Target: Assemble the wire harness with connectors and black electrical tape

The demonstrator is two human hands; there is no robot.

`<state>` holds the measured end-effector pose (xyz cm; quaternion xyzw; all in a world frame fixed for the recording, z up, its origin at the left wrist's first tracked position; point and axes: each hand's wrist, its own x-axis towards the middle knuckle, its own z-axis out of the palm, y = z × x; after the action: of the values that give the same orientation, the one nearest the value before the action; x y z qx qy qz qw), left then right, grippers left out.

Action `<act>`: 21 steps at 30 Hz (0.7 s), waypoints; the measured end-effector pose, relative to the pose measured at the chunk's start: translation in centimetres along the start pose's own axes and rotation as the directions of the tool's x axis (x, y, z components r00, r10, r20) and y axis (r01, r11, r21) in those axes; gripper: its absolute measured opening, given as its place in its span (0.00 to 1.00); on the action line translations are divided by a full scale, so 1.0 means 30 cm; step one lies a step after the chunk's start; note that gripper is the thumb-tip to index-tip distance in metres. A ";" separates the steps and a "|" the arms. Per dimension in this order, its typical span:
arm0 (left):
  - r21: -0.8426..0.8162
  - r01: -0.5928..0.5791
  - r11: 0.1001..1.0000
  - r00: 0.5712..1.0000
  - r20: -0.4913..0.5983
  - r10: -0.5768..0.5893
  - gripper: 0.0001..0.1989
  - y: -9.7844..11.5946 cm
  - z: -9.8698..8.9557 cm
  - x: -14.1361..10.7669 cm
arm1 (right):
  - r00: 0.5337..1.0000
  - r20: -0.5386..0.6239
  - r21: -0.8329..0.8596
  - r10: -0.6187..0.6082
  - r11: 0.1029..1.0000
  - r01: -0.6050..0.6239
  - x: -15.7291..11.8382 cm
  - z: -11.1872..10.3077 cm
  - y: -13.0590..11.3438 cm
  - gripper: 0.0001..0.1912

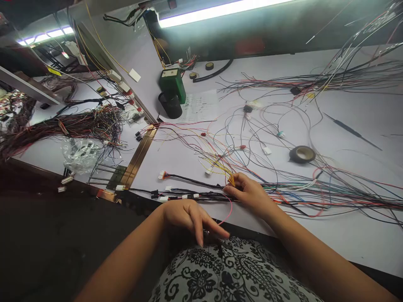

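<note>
My right hand (245, 193) pinches a bunch of yellow wires (224, 167) whose loose ends fan out up and to the left. Under and beside it runs a long bundle of black-sleeved wires (189, 181), ending at the left in a white and orange connector (162, 175). My left hand (195, 218) hangs over the table's front edge, palm down, fingers apart and pointing right. A thin pink wire (229, 212) curves down close to its fingertips; whether they touch it cannot be made out. White connectors (164, 199) lie just above the left wrist.
A black tape roll (302, 154) and a thin dark tool (352, 132) lie at the right. Behind are a black cup (170, 105), a green box (176, 82) and a printed sheet (201, 105). Tangled wires (91, 126) and a plastic bag (80, 155) lie left of the metal strip.
</note>
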<state>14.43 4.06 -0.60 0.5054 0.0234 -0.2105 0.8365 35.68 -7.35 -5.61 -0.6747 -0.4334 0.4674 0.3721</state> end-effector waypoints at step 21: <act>-0.330 -0.434 0.838 0.592 -0.806 -0.011 0.19 -0.025 -0.006 0.269 | 0.966 0.009 -0.216 -0.257 0.943 0.253 -0.038 0.017 0.021 0.09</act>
<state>21.53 1.25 -3.37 0.3122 0.3747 0.1492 0.8602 35.15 -8.59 -5.98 -0.6536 -0.5615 0.3590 0.3585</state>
